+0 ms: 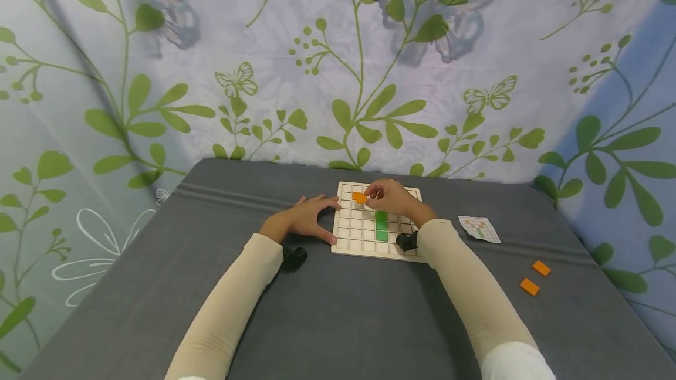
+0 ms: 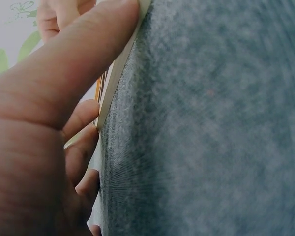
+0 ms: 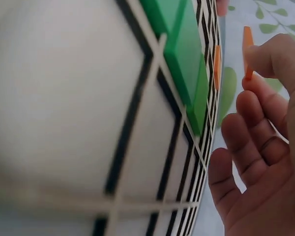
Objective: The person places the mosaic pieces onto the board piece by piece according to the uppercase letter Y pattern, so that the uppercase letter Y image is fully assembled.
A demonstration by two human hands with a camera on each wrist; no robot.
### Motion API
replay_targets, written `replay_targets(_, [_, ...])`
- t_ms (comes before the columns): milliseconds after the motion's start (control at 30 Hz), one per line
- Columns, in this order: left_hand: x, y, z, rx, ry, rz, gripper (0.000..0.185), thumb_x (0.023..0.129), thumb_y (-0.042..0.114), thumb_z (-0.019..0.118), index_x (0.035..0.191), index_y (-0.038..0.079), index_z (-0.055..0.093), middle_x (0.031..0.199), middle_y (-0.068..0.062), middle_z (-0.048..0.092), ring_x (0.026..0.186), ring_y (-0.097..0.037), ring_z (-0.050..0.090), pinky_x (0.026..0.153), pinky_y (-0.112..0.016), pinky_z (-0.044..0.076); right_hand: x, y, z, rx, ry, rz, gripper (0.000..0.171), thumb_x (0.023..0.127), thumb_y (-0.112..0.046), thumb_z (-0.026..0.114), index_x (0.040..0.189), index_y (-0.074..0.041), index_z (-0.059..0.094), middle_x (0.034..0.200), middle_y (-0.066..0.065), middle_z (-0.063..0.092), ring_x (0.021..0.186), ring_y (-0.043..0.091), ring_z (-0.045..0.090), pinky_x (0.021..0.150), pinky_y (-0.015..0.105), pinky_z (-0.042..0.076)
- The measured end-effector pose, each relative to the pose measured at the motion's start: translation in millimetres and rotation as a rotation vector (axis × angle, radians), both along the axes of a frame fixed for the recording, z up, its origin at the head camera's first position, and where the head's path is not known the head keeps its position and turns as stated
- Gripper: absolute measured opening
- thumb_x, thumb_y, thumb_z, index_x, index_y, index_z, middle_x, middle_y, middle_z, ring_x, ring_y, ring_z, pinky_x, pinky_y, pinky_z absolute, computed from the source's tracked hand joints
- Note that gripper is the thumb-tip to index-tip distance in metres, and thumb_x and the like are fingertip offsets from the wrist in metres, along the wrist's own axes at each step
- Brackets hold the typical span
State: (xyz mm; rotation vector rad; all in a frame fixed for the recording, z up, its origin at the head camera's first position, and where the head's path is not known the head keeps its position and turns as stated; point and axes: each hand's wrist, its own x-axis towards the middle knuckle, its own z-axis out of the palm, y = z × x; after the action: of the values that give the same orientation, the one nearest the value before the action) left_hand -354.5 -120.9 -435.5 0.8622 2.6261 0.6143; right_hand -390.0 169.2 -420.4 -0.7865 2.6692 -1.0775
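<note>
Right hand (image 1: 393, 197) pinched an orange tile (image 1: 360, 197) at its fingertips, grip closed on the tile's edge, holding it over the top-left cells of the wooden grid board (image 1: 352, 233). In the right wrist view the tile (image 3: 248, 49) stood edge-on between thumb and forefinger, other fingers loosely curled and clear of the board, likely so the cells below stayed visible.

Left hand (image 1: 308, 216) sat at 9 o'clock of the board, fingers spread and straight, thumb (image 2: 73, 73) pressed along the board's left edge (image 2: 119, 69). Grip released, nothing held; looked like bracing so the board wouldn't slide on the grey tabletop (image 1: 338, 321).

Green tiles (image 1: 381, 224) already sat in a vertical run in the right-centre column, seated flush in the cells (image 3: 184, 73).

Two spare orange tiles (image 1: 535, 277) lay on the tabletop at 4 o'clock of the board, well apart from it. A small pattern card (image 1: 479, 228) lay at 3 o'clock, near the board's right edge, face up, presumably for reference. Leaf-print cloth (image 1: 338, 63) hung behind.
</note>
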Motion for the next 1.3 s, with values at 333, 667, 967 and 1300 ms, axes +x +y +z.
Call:
replay_targets(333, [0.8, 2, -0.8, -0.001, -0.001, 0.003, 0.087, 0.079, 0.060, 0.081, 0.151, 0.027, 0.045, 0.166, 0.009, 0.021, 0.154, -0.023, 0.008, 0.120, -0.057, -0.002, 4.7, -9, -1.2, 0.050, -0.024, -0.008, 0.024, 0.096, -0.016, 0.071, 0.116, -0.002, 0.069, 0.104, 0.006, 0.067, 0.095, 0.023, 0.063, 0.084, 0.041, 0.054])
replay_targets(667, [3.5, 2, 3.0, 0.010, -0.011, 0.008, 0.088, 0.079, 0.058, 0.082, 0.151, 0.026, 0.045, 0.167, 0.007, 0.021, 0.154, -0.025, 0.009, 0.119, -0.059, -0.001, 1.6, -3, -3.8, 0.082, -0.007, -0.022, 0.023, 0.095, -0.019, 0.073, 0.113, -0.006, 0.069, 0.104, 0.005, 0.067, 0.098, 0.023, 0.063, 0.089, 0.043, 0.053])
replay_targets(967, [2.2, 0, 0.4, 0.003, -0.007, 0.012, 0.088, 0.079, 0.059, 0.082, 0.151, 0.026, 0.045, 0.167, 0.008, 0.021, 0.154, -0.024, 0.008, 0.120, -0.057, -0.001, 0.9, 4, -4.7, 0.091, -0.014, -0.021, 0.019, 0.095, -0.016, 0.074, 0.110, -0.005, 0.070, 0.100, 0.003, 0.068, 0.094, 0.021, 0.064, 0.086, 0.040, 0.053])
replay_targets(1300, [2.2, 0, -0.8, 0.020, -0.012, 0.010, 0.087, 0.079, 0.058, 0.082, 0.152, 0.027, 0.044, 0.167, 0.007, 0.021, 0.154, -0.024, 0.008, 0.120, -0.056, -0.003, 1.4, 6, -3.2, 0.131, -0.015, -0.018, 0.016, 0.095, -0.015, 0.072, 0.108, -0.007, 0.070, 0.099, 0.003, 0.067, 0.093, 0.021, 0.063, 0.084, 0.041, 0.053])
